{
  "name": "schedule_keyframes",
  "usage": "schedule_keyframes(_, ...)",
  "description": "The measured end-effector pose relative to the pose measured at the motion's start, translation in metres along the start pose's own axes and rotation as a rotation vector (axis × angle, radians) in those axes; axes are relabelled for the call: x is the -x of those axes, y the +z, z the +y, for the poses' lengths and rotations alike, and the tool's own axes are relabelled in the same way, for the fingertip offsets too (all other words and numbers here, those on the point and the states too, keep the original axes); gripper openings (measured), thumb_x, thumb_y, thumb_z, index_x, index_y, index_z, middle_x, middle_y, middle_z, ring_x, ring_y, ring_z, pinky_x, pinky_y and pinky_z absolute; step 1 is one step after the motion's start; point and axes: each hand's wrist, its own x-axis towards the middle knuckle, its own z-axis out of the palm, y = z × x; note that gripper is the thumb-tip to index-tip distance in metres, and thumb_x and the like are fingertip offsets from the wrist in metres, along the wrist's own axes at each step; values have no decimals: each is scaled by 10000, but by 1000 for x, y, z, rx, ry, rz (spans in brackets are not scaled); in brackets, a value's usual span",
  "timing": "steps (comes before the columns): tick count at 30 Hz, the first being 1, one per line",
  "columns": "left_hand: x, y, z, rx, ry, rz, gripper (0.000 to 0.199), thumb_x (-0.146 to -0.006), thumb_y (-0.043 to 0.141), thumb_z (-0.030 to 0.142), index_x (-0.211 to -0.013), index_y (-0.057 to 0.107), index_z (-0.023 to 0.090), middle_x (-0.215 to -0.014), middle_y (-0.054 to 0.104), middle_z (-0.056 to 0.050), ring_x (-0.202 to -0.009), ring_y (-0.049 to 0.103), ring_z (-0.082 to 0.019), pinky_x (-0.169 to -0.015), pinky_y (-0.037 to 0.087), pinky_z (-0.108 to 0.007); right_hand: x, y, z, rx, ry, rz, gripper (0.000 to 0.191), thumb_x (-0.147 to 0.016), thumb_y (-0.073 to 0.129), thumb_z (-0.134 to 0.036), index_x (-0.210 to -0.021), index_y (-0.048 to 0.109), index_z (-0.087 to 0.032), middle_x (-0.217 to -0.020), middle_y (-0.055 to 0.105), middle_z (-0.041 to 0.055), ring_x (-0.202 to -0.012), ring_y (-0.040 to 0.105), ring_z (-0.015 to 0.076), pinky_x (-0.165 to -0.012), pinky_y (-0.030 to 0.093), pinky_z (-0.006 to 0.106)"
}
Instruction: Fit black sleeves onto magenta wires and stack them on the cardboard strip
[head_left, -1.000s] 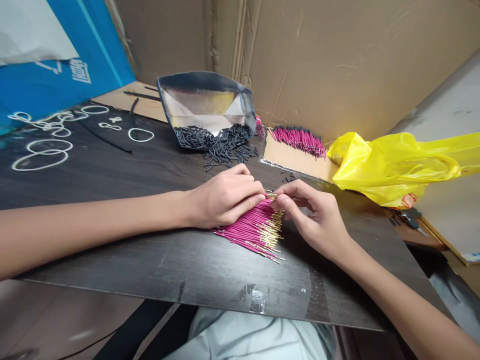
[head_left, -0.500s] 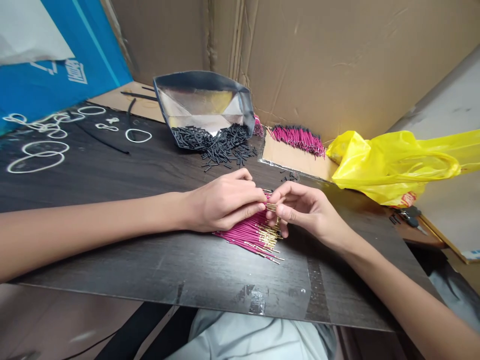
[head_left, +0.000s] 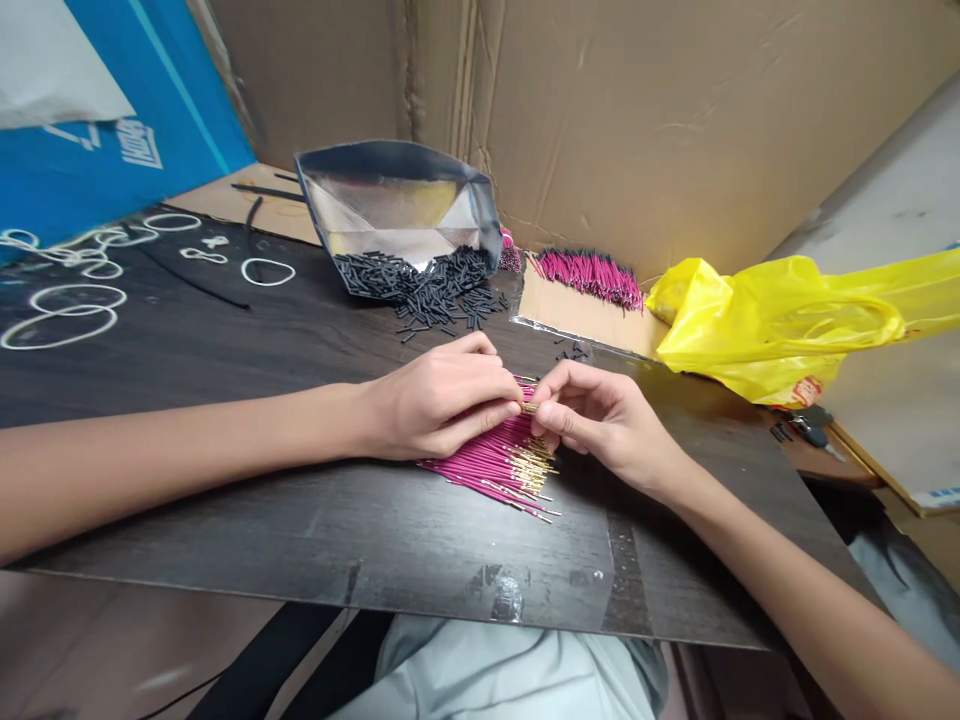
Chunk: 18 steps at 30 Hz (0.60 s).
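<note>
A spread of magenta wires [head_left: 480,455] with gold metal tips lies on the dark table in front of me. Over the far part of it, my left hand [head_left: 450,395] is closed, thumb and fingertips pinching a few wires near their tips. My right hand [head_left: 596,415] meets it from the right and pinches the gold pin ends [head_left: 529,408] of those wires between thumb and forefinger. The fingertips are almost touching, and how many pins they hold is hidden. Gold tips [head_left: 532,465] of the loose wires point right, just below my right hand.
Beyond my hands, an open foil-lined bag [head_left: 397,215] spills short black tubes [head_left: 442,285]. Magenta wires with black ends [head_left: 589,275] lie on a cardboard sheet [head_left: 570,318]. A yellow plastic bag [head_left: 757,325] is at right, and white rubber bands [head_left: 268,272] lie at left.
The whole view has shifted slightly. My right hand's lower fingers have curled in, and the gold pins between both hands' fingertips show less than before.
</note>
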Motion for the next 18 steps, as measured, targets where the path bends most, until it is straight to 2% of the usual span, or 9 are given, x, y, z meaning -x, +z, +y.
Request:
schedule_keyframes(4,0,2,-1,-16,2,20,107,-975,507,131,-1011,605,154,-890,723,-60,-729,564,-145,-808,457,-354,1,2,-1,214,-82,72,201,-937,670,-352,-884,607,-168,-750,600,-15,-650,544,91,-622,458,225)
schedule_keyframes(7,0,3,-1,-41,-23,41,106,-972,514,123,-1014,609,143,-893,718,-59,-742,548,-151,-802,456,-344,0,-3,-4,257,-123,128,218,-977,607,-369,-889,610,-170,-754,612,-8,-668,564,98,-628,466,225)
schedule_keyframes(10,0,3,0,-56,-113,67,106,-975,522,142,-977,627,141,-859,701,-42,-749,521,-153,-794,460,-326,-2,-19,-5,349,-146,269,225,-997,561,-377,-935,631,-172,-803,638,7,-695,586,110,-617,464,230)
schedule_keyframes(13,1,4,-1,-73,-199,107,123,-982,527,169,-954,643,136,-838,691,-37,-772,537,-160,-785,462,-314,-3,-41,0,666,-151,382,161,-969,595,-322,-984,666,-178,-920,686,34,-797,628,145,-648,467,253)
schedule_keyframes(15,1,4,-2,-91,-239,101,147,-995,515,189,-961,648,136,-849,695,-40,-776,555,-160,-797,459,-318,-3,-52,3,849,-129,370,144,-953,606,-294,-998,679,-179,-956,702,48,-848,642,174,-673,473,276)
schedule_keyframes(18,2,5,-4,-113,-302,70,181,-1008,501,224,-970,656,138,-858,690,-43,-776,556,-162,-811,445,-328,-2,-54,6,972,-72,251,174,-941,619,-315,-1040,684,-188,-995,702,57,-892,644,199,-735,495,312)
